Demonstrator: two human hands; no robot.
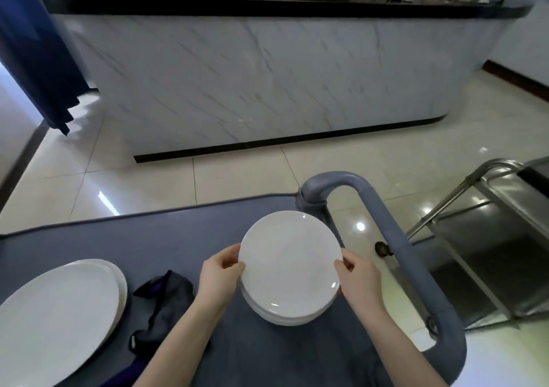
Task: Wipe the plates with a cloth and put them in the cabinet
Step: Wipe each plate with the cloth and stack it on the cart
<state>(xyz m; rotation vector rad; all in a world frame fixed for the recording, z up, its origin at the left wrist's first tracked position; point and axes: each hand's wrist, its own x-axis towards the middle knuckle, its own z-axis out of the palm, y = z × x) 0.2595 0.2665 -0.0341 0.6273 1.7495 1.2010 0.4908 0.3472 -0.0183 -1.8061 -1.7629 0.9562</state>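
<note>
A stack of round white plates (289, 264) sits on the grey cart top (166, 238). My left hand (221, 273) grips the stack's left rim, thumb on the top plate. My right hand (358, 276) grips the right rim the same way. A crumpled dark grey and purple cloth (162, 306) lies on the cart just left of my left forearm, in neither hand. Two larger oval white plates (56, 318) lie stacked at the cart's left edge.
The cart's grey handle (395, 238) curves along its right side. A steel trolley (487, 232) stands on the tiled floor to the right. A marble-fronted counter with a black top (252, 74) runs across ahead. A blue curtain (35, 47) hangs at far left.
</note>
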